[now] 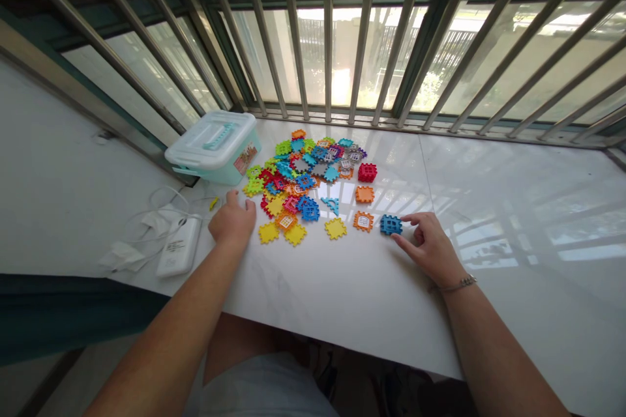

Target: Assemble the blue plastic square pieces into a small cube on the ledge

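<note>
**Two bare hands at a heap of notched plastic tiles**

The right hand (428, 247) has its fingertips (408, 217) against a chunky blue square tile (390, 225), though whether they grip it is unclear. The left hand (235, 218), fingers loosely curled and empty, rests just beside knobbly yellow tiles (268, 232). The glossy, multicoloured heap (303, 172) lies between the hands on a smooth white marble-like tabletop (391, 313).

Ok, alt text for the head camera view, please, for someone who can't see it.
The person's right hand touches a blue interlocking plastic tile beside a scattered pile of colourful tiles on a white marble counter, while the left hand rests by the pile. A pale turquoise lidded box stands nearby.
</note>
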{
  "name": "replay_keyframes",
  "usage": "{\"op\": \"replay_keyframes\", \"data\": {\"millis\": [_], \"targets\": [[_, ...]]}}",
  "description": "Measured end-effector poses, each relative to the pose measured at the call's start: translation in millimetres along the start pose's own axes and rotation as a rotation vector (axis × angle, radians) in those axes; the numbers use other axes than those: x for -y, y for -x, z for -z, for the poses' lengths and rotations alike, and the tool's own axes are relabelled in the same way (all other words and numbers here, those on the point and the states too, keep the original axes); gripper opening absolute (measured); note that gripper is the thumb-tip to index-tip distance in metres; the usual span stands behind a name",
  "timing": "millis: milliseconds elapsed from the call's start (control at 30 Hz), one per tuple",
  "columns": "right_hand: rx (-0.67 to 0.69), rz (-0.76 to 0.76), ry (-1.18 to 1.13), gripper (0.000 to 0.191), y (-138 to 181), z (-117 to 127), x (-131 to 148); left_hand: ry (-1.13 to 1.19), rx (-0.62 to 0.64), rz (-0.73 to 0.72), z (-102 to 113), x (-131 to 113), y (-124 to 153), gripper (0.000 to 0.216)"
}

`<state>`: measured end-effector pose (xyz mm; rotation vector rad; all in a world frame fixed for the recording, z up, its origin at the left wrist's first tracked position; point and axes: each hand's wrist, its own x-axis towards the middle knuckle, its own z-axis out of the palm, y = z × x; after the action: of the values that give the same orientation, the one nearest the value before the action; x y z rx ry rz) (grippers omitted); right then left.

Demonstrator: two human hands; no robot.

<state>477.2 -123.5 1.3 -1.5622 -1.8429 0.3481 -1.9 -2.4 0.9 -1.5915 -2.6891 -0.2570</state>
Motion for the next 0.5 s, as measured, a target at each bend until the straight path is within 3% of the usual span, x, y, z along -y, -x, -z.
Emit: {"op": "replay_keyframes", "data": {"millis": [167,500], "targets": [[0.007,-0.026,-0.008,0.035,0.9,-2.6,-4.9,-0.02,0.025,-0.157,0.2,3.6,-0.4,0.073],[-0.008,-0.06,-0.064,0.029,1.9,-4.0,-8.1,0.076,0.007,-0.155,-1.6,7.6,-2.2,0.068]]}}
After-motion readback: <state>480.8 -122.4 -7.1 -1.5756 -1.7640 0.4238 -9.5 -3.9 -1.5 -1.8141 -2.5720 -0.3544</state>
